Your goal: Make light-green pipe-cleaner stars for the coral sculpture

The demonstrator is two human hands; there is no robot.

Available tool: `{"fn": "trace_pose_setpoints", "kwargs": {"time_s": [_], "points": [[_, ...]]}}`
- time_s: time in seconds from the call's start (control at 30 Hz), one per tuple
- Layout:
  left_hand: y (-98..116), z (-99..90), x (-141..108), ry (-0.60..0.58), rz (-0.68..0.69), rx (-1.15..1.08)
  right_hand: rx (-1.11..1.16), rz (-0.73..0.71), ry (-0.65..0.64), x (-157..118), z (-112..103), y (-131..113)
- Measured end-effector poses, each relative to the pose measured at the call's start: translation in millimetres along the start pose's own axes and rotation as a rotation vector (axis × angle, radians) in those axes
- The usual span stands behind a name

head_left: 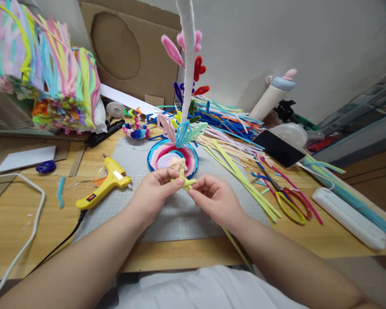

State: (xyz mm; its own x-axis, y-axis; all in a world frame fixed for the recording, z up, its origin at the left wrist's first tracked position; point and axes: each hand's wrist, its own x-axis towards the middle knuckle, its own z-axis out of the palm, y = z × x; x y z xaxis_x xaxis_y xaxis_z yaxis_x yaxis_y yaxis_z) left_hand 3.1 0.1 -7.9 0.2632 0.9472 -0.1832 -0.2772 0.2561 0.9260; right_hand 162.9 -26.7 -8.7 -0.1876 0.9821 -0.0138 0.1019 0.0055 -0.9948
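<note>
Between both hands is a small yellow-green pipe-cleaner piece (185, 182) with several short arms. My left hand (154, 191) pinches it from the left between thumb and fingers. On its right side, my right hand (217, 199) closes thumb and fingertips on the same piece. Just beyond the hands lies a round coiled base (151, 156) in blue, pink and red, with a small beige piece (177, 163) on it. A white wrapped stem (188, 56) rises behind, with coloured loops and petals around it. Long yellow-green pipe cleaners (244, 184) lie to the right on the grey mat.
A yellow glue gun (107, 180) lies left. Scissors (289, 201), a phone (278, 148) and a white power strip (349, 218) are at the right. Pipe-cleaner bundles (48, 73) stand back left; a white bottle (272, 96) leans against the wall.
</note>
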Motion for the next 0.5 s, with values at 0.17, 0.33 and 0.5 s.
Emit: {"fn": "trace_pose_setpoints", "kwargs": {"time_s": [0.17,0.33,0.5], "points": [[1.8,4.3,-3.6,0.109,0.106,0.336,-0.587,-0.278,0.049,-6.7,-2.4,3.7],[12.3,0.7,-4.8,0.033,0.083,0.708,-0.845,-0.434,-0.104,-3.5,-15.8,-1.9],[16.4,-9.6,-1.9,-0.263,-0.186,0.505,-0.553,-0.391,-0.305,6.4,-26.7,-8.4]]}}
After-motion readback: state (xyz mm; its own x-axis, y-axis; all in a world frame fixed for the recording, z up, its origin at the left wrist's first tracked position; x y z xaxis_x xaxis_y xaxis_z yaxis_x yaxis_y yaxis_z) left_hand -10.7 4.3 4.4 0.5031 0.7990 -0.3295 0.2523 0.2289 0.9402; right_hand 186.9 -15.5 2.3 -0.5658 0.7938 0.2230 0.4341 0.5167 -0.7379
